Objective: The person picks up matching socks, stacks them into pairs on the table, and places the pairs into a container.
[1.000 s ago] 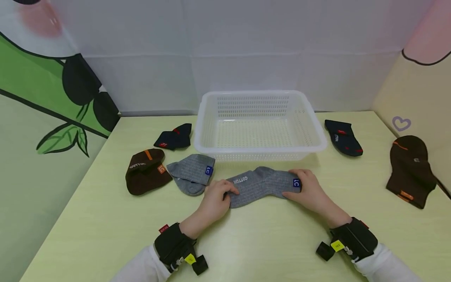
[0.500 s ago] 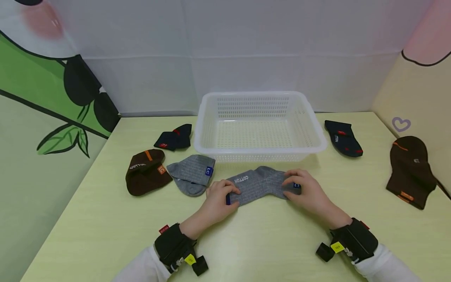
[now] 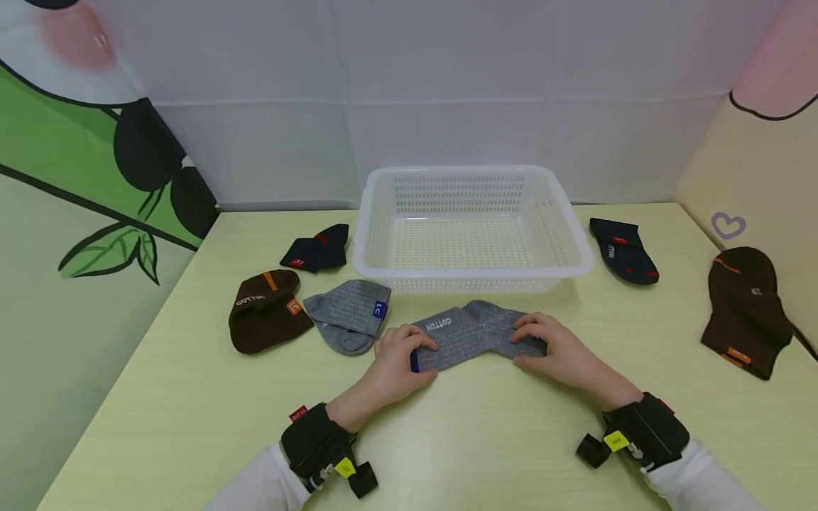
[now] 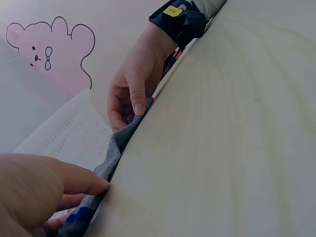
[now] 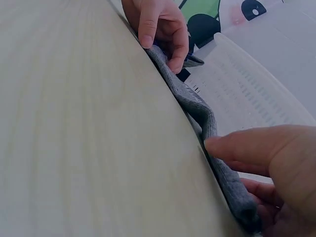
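A grey sock point(image 3: 476, 328) with "COTTON" lettering lies flat in front of the basket; it may be one or two layers. My left hand point(image 3: 401, 362) holds its left end, thumb on the near edge and bent fingers over the top. Beside that thumb a dark blue patch shows. At the other end my right hand point(image 3: 554, 353) holds the sock with thumb near and fingers bent over the far side, covering the label there. In the right wrist view, the right thumb point(image 5: 237, 144) touches the sock's near edge. Another grey sock point(image 3: 348, 319), folded, lies left of my left hand.
A white perforated basket point(image 3: 473, 273) stands behind the sock. Brown socks lie at left point(image 3: 265, 312) and far right point(image 3: 744, 312). Navy socks with red marks flank the basket, left point(image 3: 316, 248) and right point(image 3: 623, 250). Walls close off the back and sides.
The left thumb has drawn back toward me, uncovering the dark blue patch. The right fingers have slid left over the sock's label, hiding it. The sock has hardly moved.
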`<action>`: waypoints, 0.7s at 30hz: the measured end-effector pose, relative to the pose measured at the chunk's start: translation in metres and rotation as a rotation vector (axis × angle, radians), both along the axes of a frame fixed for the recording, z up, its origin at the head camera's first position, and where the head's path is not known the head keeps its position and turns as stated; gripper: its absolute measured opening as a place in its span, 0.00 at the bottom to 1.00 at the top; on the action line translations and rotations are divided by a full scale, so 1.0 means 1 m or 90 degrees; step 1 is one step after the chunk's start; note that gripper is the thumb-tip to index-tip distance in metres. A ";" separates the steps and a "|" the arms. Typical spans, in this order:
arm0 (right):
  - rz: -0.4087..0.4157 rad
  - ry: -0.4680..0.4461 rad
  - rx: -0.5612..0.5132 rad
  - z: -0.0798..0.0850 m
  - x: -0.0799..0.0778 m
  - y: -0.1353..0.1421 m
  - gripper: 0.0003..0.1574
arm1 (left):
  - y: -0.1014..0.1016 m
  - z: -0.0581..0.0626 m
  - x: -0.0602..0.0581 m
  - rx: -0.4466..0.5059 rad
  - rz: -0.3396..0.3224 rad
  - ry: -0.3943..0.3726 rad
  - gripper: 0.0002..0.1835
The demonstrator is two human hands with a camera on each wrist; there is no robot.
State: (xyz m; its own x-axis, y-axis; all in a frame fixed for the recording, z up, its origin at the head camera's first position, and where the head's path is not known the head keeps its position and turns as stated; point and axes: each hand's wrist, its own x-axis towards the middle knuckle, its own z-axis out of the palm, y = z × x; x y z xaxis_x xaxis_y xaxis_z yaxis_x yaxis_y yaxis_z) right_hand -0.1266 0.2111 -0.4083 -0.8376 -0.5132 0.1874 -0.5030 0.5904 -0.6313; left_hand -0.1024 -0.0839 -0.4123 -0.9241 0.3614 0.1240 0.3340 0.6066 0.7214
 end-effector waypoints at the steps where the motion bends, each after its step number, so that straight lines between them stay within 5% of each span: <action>1: 0.003 0.001 0.003 0.000 -0.001 0.001 0.12 | 0.000 0.000 0.000 -0.001 0.000 0.002 0.13; 12: 0.023 0.011 0.029 0.000 -0.004 0.003 0.20 | -0.001 -0.001 -0.002 0.009 0.016 -0.020 0.21; 21: -0.016 0.022 0.053 0.002 -0.005 0.004 0.29 | -0.002 -0.003 -0.005 0.034 0.048 0.009 0.14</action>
